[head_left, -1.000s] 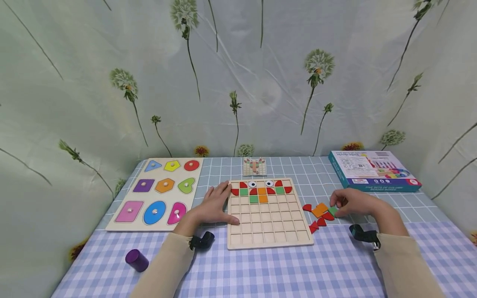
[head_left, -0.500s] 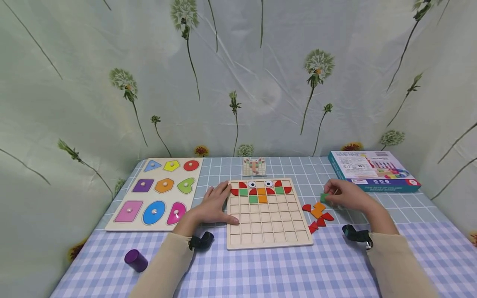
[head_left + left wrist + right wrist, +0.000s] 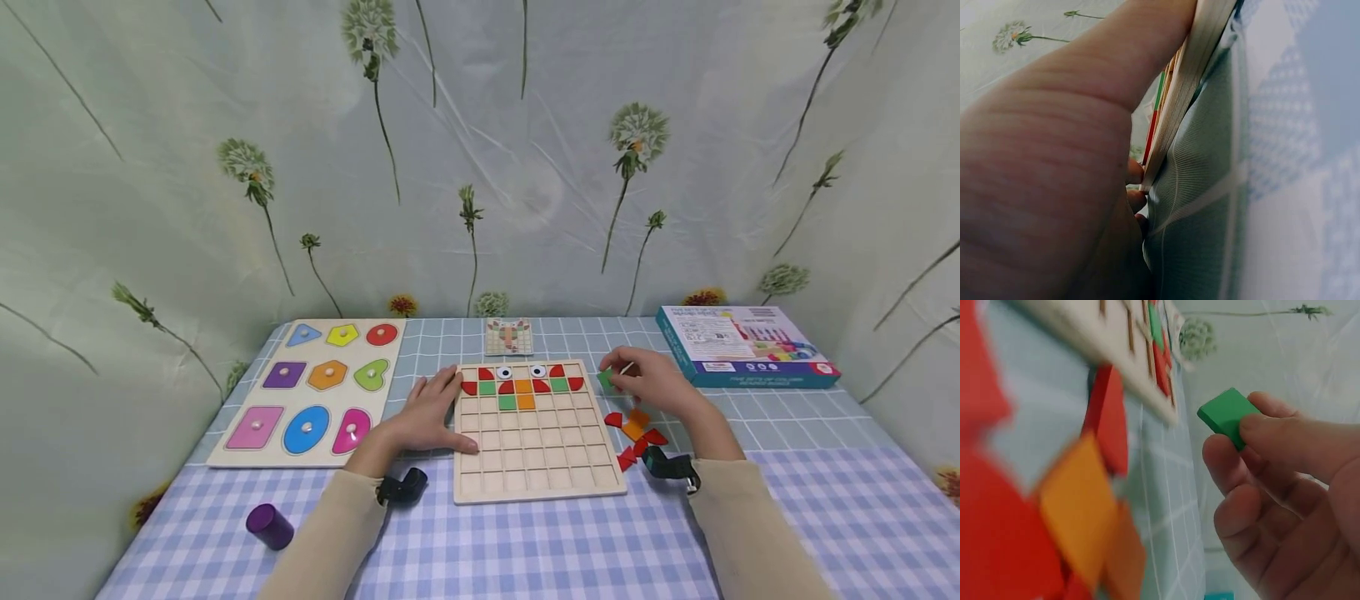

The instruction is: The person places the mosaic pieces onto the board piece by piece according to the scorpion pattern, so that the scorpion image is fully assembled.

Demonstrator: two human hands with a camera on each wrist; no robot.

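A square wooden grid board (image 3: 540, 442) lies before me, its upper rows holding green, orange and red tiles and two eye tiles. My left hand (image 3: 423, 417) rests along its left edge, fingers spread towards the upper left corner and thumb on the board's face. In the left wrist view the thumb (image 3: 1141, 50) lies over the board's edge (image 3: 1182, 94). Near the board's upper right corner, my right hand (image 3: 652, 379) pinches a green square tile (image 3: 1225, 415) between thumb and fingers, raised off the table.
Right of the board lie loose red tiles (image 3: 655, 437) and orange tiles (image 3: 633, 431). A small pattern card (image 3: 493, 343) lies behind it. The knobbed shape puzzle (image 3: 285, 407) is at left, a purple cylinder (image 3: 270, 527) in front of it, and a box (image 3: 750, 346) back right.
The right hand has picked up the green tile from among the loose tiles and carried it left and back, towards the board's upper right corner. The left hand keeps its place.
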